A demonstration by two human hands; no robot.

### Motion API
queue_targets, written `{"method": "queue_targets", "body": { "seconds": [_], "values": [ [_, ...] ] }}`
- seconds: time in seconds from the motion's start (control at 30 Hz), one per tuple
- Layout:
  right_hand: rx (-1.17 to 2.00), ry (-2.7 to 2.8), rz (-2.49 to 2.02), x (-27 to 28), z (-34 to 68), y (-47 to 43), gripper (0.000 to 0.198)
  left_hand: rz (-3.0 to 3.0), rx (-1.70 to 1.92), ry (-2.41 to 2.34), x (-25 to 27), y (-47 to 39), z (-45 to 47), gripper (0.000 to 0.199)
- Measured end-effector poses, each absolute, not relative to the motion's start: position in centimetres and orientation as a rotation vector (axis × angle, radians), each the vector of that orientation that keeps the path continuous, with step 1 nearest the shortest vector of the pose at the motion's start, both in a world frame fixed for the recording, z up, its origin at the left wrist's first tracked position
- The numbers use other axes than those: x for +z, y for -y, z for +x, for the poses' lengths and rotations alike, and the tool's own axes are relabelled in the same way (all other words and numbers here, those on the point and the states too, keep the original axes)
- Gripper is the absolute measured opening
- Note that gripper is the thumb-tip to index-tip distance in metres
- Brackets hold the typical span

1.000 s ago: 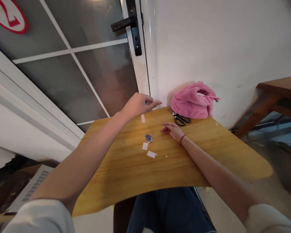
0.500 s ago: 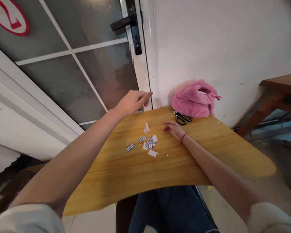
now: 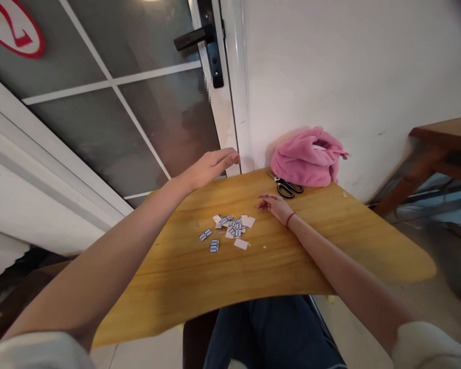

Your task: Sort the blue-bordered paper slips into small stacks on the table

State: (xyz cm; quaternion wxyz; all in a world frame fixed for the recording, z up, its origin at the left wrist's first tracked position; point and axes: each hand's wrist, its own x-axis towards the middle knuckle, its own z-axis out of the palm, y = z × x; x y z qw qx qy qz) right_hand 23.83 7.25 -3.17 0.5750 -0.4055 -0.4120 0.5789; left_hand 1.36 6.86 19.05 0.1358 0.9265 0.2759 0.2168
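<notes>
Small blue-and-white paper cards [image 3: 236,228] lie in a loose, overlapping pile on the wooden table [image 3: 292,266], some with the plain white side up. One striped card [image 3: 214,245] rests apart at the pile's near left, and a plain white card [image 3: 241,244] lies at its near edge. Above and beyond the pile, my left hand [image 3: 215,165] is raised in the air, fingers stretched out, holding nothing. My right hand [image 3: 273,206] rests on the table right of the cards, its fingers loosely apart and nothing in them.
Black-handled scissors [image 3: 288,187] lie behind my right hand. A pink plush cloth bundle [image 3: 309,156] sits against the wall at the table's far edge. A door with a black handle [image 3: 194,38] stands behind, and another wooden table [image 3: 445,136] is at the right.
Cards that were falling in the air now lie on the table, and the pile has spread to the left. My left hand has dropped slightly with its fingers straighter. My right hand stays put.
</notes>
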Motion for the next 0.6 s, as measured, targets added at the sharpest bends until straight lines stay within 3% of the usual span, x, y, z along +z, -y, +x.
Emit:
{"method": "queue_targets", "body": {
  "seconds": [0.13,0.33,0.43,0.6],
  "values": [
    [1.354,0.973,-0.963,-3.0,23.7,-7.1,0.017,2.66,0.352,-1.004,15.5,-5.9,-0.9,0.057],
    [1.338,0.986,-0.986,-3.2,23.3,-7.1,0.013,2.479,-0.107,-1.391,3.6,-2.8,-5.6,0.103],
    [1.325,0.981,-0.985,-3.4,23.1,-7.3,0.012,2.532,-0.02,-1.398,-0.2,-1.5,-4.4,0.104],
    [1.311,0.98,-0.982,-3.5,23.3,-7.2,0.016,2.503,0.182,-1.52,-1.6,-2.2,2.0,0.109]
  ]
}}
